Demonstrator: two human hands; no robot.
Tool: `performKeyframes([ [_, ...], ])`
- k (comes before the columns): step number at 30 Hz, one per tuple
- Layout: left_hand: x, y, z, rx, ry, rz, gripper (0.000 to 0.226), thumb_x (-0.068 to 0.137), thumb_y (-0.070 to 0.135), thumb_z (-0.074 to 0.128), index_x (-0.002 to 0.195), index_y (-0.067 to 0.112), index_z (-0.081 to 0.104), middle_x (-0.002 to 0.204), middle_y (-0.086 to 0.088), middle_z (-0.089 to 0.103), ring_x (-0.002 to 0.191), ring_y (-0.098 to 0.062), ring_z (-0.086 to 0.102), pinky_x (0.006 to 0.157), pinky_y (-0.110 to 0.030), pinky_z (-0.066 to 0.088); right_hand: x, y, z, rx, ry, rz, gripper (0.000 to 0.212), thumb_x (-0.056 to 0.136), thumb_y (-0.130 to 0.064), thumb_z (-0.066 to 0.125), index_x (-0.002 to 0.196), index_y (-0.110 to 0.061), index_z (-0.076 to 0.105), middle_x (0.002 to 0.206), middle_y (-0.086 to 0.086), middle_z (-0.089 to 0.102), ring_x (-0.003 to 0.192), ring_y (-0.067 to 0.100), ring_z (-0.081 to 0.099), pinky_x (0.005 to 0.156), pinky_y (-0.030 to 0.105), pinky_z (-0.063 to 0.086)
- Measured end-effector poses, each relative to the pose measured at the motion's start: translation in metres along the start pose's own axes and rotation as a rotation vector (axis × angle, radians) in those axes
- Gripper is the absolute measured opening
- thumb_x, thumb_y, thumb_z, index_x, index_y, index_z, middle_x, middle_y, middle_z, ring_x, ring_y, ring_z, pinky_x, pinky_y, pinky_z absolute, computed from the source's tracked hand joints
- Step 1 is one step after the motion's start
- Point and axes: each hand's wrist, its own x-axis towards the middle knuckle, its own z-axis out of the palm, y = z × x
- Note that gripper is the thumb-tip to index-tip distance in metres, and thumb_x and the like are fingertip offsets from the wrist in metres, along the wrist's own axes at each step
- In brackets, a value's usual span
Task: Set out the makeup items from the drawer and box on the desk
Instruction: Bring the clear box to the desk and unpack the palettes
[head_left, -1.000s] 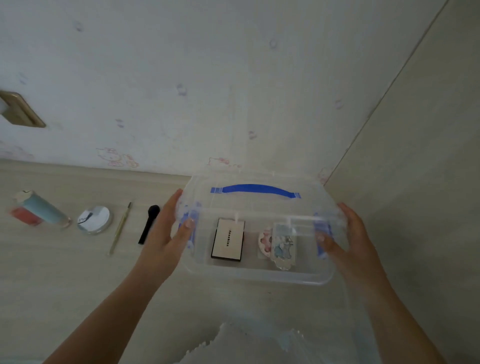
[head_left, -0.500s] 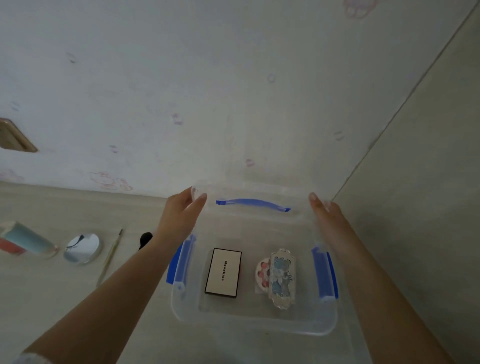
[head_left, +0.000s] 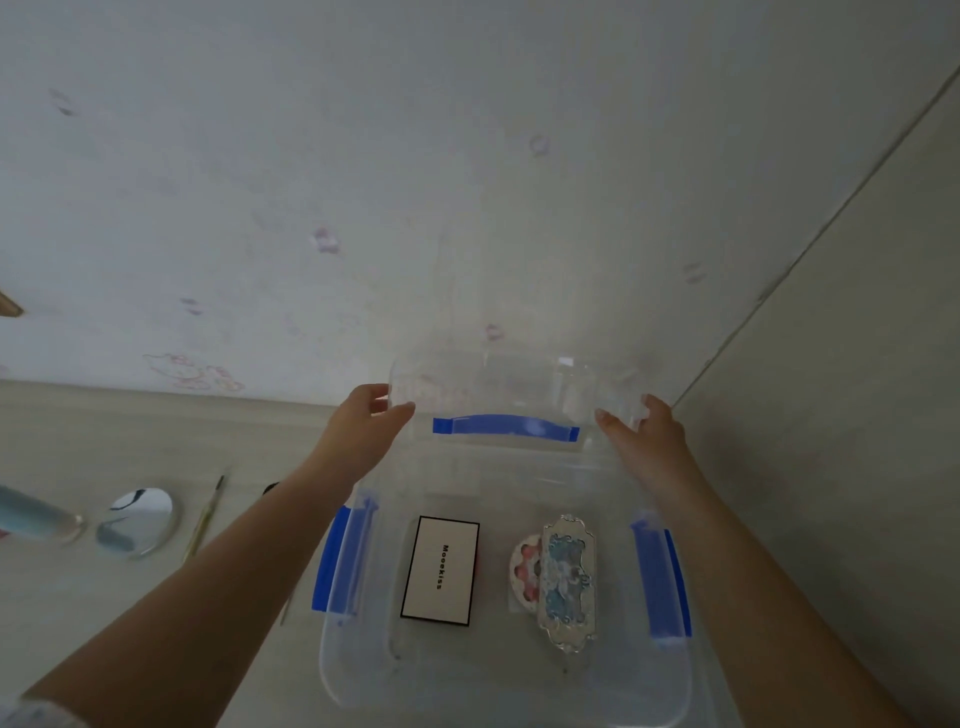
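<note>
A pale wall (head_left: 363, 156) with faint pink cartoon prints meets a plain side panel (head_left: 857, 364) at right

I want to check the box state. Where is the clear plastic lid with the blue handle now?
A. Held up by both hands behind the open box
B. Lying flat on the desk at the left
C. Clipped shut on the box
A: the left hand and right hand grip the clear plastic lid with the blue handle, raised behind the open clear plastic box.

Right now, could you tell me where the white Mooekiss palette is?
The white palette lies on the floor of the clear box, left of the ornate silver compact.
</note>
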Motion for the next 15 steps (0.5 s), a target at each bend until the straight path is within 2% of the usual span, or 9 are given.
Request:
performKeyframes([
  [7,0.002,-0.0019,0.0039,-0.013,-0.095,-0.042,0.043,0.093,0.03,0.053,0.133,0.014,0.05,0.124,-0.008,0.061,0.107,-0.021,0.057,0.098,-0.041,0.046,0.0048,0.0078,0.0033,-0.05,-0.04,0.021,0.083,0.085,-0.049,0.061,0.149,-0.022,0.016,0.153,0.013,0.025,0.133,0.031,0.04,0.102,0.042,0.04],
  [15,0.0036,-0.0045,0.0052,-0.021,-0.117,-0.041,0.048,0.093,0.034,0.054,0.137,0.017,0.044,0.128,-0.004,0.059,0.107,-0.019,0.056,0.089,-0.035,0.047,0.0073,0.0081,0.0042,-0.043,-0.069,0.021,0.084,0.086,-0.048,0.06,0.15,-0.025,0.011,0.155,0.01,0.024,0.138,0.029,0.034,0.106,0.042,0.035],
])
